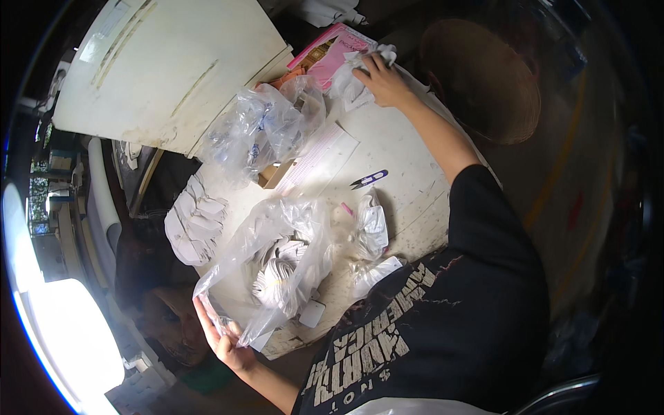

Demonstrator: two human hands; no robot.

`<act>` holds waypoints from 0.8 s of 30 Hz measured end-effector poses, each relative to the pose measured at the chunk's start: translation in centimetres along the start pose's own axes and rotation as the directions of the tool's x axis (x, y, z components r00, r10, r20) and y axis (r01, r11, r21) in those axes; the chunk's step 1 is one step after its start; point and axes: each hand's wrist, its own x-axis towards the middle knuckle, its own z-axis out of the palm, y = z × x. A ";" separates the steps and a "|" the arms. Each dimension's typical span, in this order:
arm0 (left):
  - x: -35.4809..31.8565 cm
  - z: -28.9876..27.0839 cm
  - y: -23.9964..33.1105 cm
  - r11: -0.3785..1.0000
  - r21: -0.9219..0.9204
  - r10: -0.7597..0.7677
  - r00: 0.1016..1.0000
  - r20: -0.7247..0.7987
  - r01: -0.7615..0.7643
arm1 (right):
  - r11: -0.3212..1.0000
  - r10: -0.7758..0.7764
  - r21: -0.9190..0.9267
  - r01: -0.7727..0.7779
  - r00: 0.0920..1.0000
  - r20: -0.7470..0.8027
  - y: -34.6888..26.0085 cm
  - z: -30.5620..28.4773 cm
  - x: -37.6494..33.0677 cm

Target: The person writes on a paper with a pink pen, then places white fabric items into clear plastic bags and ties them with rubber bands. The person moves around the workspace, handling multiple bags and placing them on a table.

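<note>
Black short-sleeved T-shirt (470,304), pale cracked lettering across the chest (worn print), bare forearms, no gloves

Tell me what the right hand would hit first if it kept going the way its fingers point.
The right hand already rests on crumpled white material. Going straight on, its fingers would probably meet the pink booklet just beyond, though depth is hard to judge here.

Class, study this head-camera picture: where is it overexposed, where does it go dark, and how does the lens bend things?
Head view: a white glare patch burns out the lower left; the rim falls to black at right; fisheye curves the pale board edges; the plastic bag glints, hiding its contents.
</note>
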 end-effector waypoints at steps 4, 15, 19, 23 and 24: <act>-0.4 -0.8 0.1 1.000 -0.003 -0.007 0.995 0.096 0.007 | 0.967 0.108 0.253 -0.030 0.948 -0.299 -1.6 -3.4 -4.3; -1.5 -1.1 1.5 0.968 0.252 -0.061 0.988 0.141 0.024 | 0.421 0.264 0.733 0.535 0.701 -0.663 -17.6 -22.5 -5.8; -1.9 -2.3 1.3 0.986 0.161 -0.062 0.978 0.197 0.029 | -0.333 -0.122 0.754 0.567 0.767 -0.630 -27.3 -22.2 -5.6; -2.5 -3.6 0.8 0.992 0.123 -0.050 0.972 0.229 0.022 | 0.093 -0.701 0.996 -0.010 0.709 0.073 -34.6 -18.6 -5.8; -3.1 -3.7 0.3 0.991 0.133 -0.020 0.980 0.198 -0.006 | 0.199 -0.690 0.980 0.009 0.711 0.134 -37.0 -17.6 -6.3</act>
